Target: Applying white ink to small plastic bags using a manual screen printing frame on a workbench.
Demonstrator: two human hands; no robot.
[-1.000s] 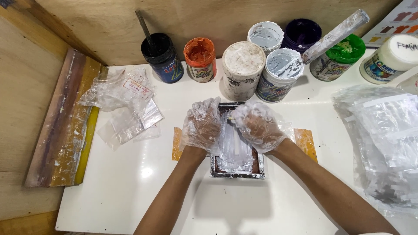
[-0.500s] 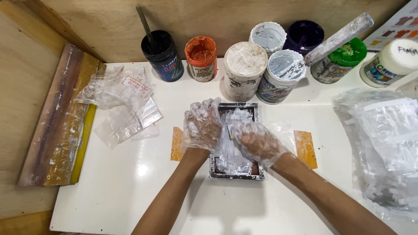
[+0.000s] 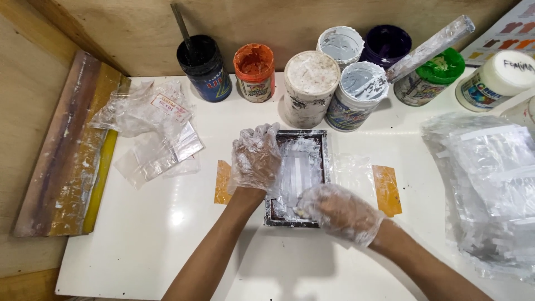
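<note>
Head view, looking down on a white surface [image 3: 167, 245].

Hands: 2, both in thin clear plastic gloves. Left hand [image 3: 255, 158] lies flat with fingers spread, pressing on the left edge of a small dark frame [image 3: 312, 136]; it grips nothing. Right hand [image 3: 339, 212] is loosely curled at the frame's lower right corner, fingertips on the white-smeared face; whether it pinches anything cannot be told.

Frame: rectangular, dark rim, coated in white paint, flat on the surface between the 2 hands, over a clear plastic sheet [image 3: 351, 170].

Orange tape strips: 2, one [image 3: 222, 182] just left of the left hand, one [image 3: 387, 189] right of the right hand.

Beyond the hands, against the wooden wall, a row of paint jars: black jar [image 3: 202, 69] with a stick standing in it, orange jar [image 3: 254, 71], tall white jar [image 3: 311, 89] nearest the frame, white-smeared jar [image 3: 359, 95] beside it, another white jar [image 3: 340, 45] behind, purple jar [image 3: 386, 44], green-lidded jar [image 3: 432, 78] with a paint-caked scraper [image 3: 432, 45] leaning across it, white-lidded jar [image 3: 496, 81] far right.

Left of the left hand: loose clear plastic bags [image 3: 150, 128]; further left, a long wooden squeegee [image 3: 69, 150], stained yellow and white.

Right of the right hand: a heap of clear plastic bags [image 3: 490, 178].
</note>
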